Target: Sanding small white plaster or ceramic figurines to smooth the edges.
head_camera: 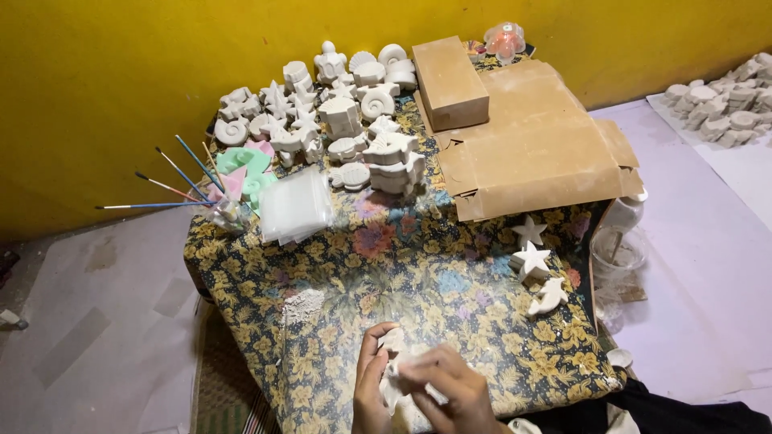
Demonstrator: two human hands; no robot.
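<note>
Along the counter's left edge a jar of paintbrushes [221, 210] stands, its thin handles fanning out past the floral cloth [386, 273] that covers the counter. Just beside it lie a few green and pink moulds [243, 167] and a stack of clear plastic bags [294, 206]. Behind these, toward the far left corner and the middle of the far edge, white plaster figures [338, 112] crowd together: shells, stars, small animals. A little heap of white powder [304, 304] sits on the cloth nearer the front.

At the front edge, about the middle, the person's left hand [371, 386] curls its fingers around a small white plaster piece [394, 376], and the right hand [450, 390] closes over the same piece from the other side, so both have a firm grip on it just above the cloth.

Toward the far right corner a flattened cardboard box [539, 149] lies with a closed brown box [449, 80] on top of it. Near the right edge, two plaster stars [531, 249] and a plaster dolphin [550, 296] rest apart from the crowd. Off the counter's right edge a clear plastic cup [618, 251] stands on the floor.
</note>
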